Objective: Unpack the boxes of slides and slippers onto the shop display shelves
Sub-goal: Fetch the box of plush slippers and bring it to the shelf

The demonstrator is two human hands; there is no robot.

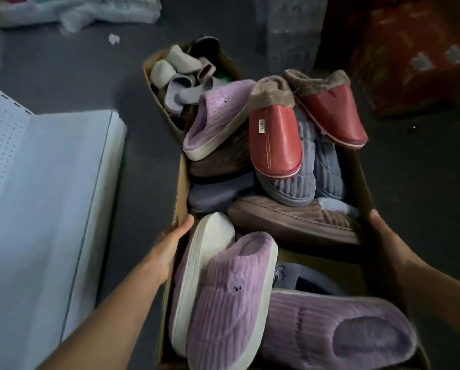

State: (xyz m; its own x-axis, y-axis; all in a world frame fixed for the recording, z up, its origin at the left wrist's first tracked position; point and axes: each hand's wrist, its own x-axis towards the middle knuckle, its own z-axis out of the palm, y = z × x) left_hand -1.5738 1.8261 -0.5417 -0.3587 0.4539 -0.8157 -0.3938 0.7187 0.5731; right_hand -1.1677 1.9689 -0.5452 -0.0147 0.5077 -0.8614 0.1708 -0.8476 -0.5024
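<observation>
At the box's (182,182) left and right walls: left hand (167,247) and right hand (383,231) gripping, box full, long axis running away. White shelf (63,209) just left, nearer the left hand; red slippers (275,134) topmost.

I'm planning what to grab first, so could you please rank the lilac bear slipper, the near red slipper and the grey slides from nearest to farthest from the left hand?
From the left hand on the box wall:
1. Lilac bear slipper, right beside it.
2. Near red slipper, mid-box, on the pile.
3. Grey slides, in the far box.
</observation>
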